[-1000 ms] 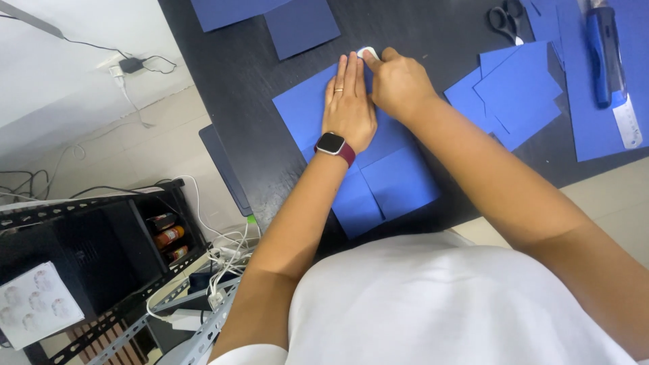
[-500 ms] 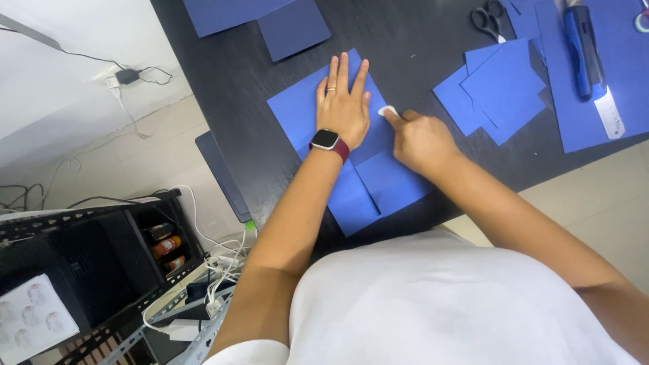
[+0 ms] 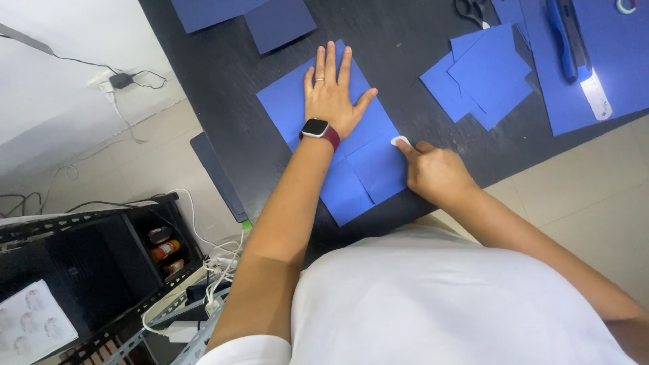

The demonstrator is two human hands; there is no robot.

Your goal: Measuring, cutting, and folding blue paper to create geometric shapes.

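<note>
Down the right edge of the folded blue paper (image 3: 338, 135) the right hand (image 3: 436, 177) has travelled since the earlier frames — from the far end, by the left fingertips, to the near corner close to the body. It is curled into a loose fist around a small white creasing piece (image 3: 400, 140), whose tip shows at the forefinger and presses on the paper's edge. The left hand (image 3: 331, 98) lies flat, fingers spread, grasping nothing, pinning the sheet to the dark tabletop (image 3: 203, 81); a smartwatch with a dark red strap (image 3: 318, 130) sits on that wrist. To crease well, I judge the flat hand should keep the layers from sliding while the white piece runs with firm, even pressure right off the corner, following the fold line rather than drifting inward. Further out lie a fan of loose blue squares (image 3: 483, 74), scissors (image 3: 473, 10), a blue-handled cutter (image 3: 560, 40) and a pale ruler (image 3: 598, 94) on a larger blue sheet (image 3: 608, 47).
</note>
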